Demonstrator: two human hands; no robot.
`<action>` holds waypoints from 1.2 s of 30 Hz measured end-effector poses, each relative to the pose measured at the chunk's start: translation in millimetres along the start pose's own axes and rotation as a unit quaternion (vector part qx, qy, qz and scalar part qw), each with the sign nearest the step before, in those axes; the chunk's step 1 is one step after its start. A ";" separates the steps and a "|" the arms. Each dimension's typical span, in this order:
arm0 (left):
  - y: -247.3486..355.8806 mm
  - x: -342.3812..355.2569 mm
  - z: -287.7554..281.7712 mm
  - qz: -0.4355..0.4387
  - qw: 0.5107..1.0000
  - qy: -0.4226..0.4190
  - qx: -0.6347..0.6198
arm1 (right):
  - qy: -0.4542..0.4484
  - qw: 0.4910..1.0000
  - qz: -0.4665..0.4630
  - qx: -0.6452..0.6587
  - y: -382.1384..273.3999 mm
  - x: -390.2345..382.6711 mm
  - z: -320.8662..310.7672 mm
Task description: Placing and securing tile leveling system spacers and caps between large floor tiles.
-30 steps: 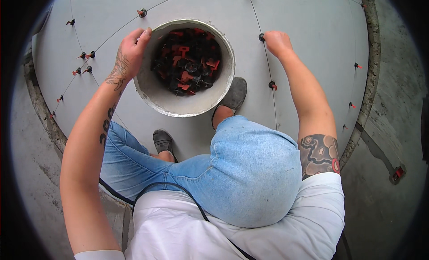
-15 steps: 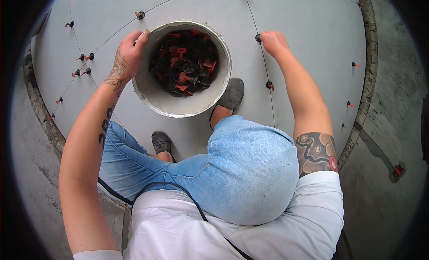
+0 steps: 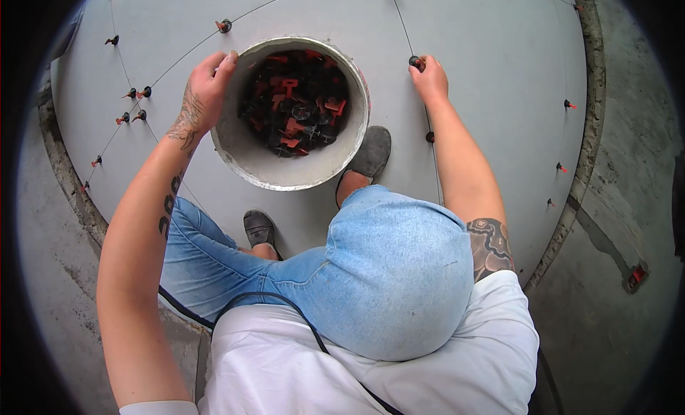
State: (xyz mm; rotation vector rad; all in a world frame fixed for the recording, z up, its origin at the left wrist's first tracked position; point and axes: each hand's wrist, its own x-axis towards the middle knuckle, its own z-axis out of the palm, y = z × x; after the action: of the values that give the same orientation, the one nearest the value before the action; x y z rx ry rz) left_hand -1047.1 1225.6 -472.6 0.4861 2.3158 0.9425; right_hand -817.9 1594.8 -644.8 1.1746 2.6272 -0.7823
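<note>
My left hand (image 3: pixel 208 90) is closed on the left rim of a round, pale, dust-coated bucket (image 3: pixel 282 174). Inside lies a heap of black and red tile levelers (image 3: pixel 291 122). On the right, my right hand (image 3: pixel 433 81) pinches a tile leveler (image 3: pixel 415 61) that sits in a joint between large grey tiles; the fingers partly cover it. Closer to me along the same joint, another leveler (image 3: pixel 429 137) shows beside my right forearm.
Grey floor tiles (image 3: pixel 499 72) spread around me. Several more levelers stand in the joints at left, including one leveler (image 3: pixel 223 25) beyond the bucket, and others along the right side. Rough concrete (image 3: pixel 628 165) borders the tiles. My shoes (image 3: pixel 371 154) rest on the tiles near the bucket.
My right hand has turned at the leveler, so its thumb and fingers now show around it, and my right forearm has swung inward to the left. The left hand stays on the bucket rim.
</note>
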 end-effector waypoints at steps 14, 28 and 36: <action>3.4 1.6 1.4 0.003 1.000 -0.004 0.010 | -0.079 0.962 -0.119 -0.234 -10.4 33.3 -8.9; 3.5 -0.3 -2.0 -0.010 1.000 0.001 0.014 | -0.347 0.846 0.044 -0.402 -70.5 71.5 -8.6; 2.4 -0.2 -2.1 -0.030 0.999 -0.001 0.019 | -0.257 0.857 -0.082 -0.439 -59.3 59.4 3.4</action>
State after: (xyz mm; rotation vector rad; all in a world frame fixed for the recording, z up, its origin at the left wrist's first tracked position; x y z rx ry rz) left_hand -1048.0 1226.1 -469.6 0.4313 2.3376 0.8705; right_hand -901.8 1598.7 -644.7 0.4025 2.1784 0.1350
